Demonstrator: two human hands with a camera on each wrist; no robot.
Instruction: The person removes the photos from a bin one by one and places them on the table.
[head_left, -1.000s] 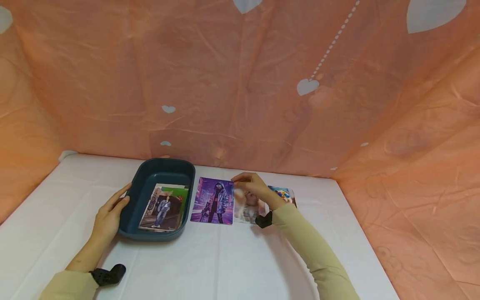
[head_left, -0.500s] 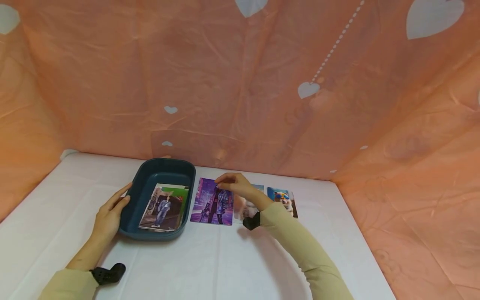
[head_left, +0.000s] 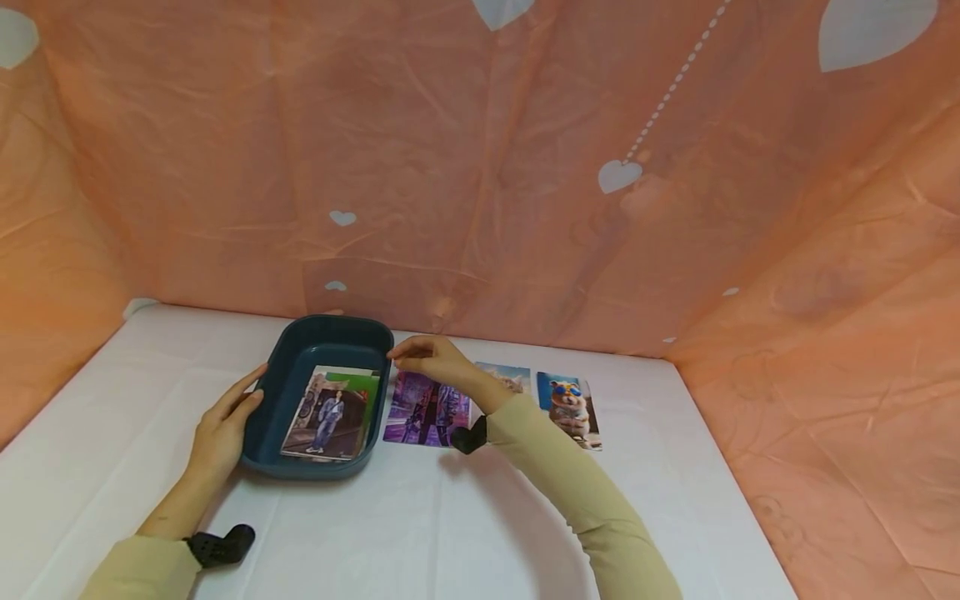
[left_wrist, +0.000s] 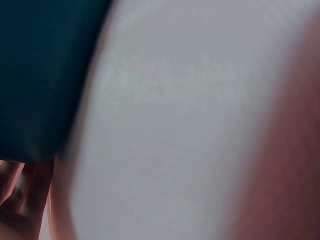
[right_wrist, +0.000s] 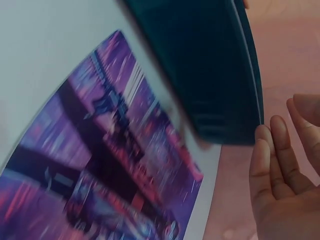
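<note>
A dark teal tray [head_left: 258, 442] holds a small stack of picture cards [head_left: 326, 421], the top one showing a person in denim. My left hand [head_left: 213, 437] rests along the tray's left outer wall, its fingers fairly straight against it. In the head view my right hand [head_left: 438, 362] reaches over a purple card [head_left: 423, 421] with an armed figure, fingertips right at the tray's right rim. The right wrist view shows those fingers [right_wrist: 260, 165] extended beside the tray wall [right_wrist: 220, 90], holding nothing. Part of the purple card is hidden under the hand.
Right of the purple card lie a cat card [head_left: 510, 375], partly covered by my right forearm, and a card of a hamster-like animal in goggles [head_left: 567, 408]. All are on a white tabletop [head_left: 360, 533]. An orange cloth with hearts [head_left: 480, 208] walls the back and sides.
My right hand has moved left from the cat card, over the purple card, to the tray's right rim, uncovering the goggled animal's card. My left hand and the tray stay put.
</note>
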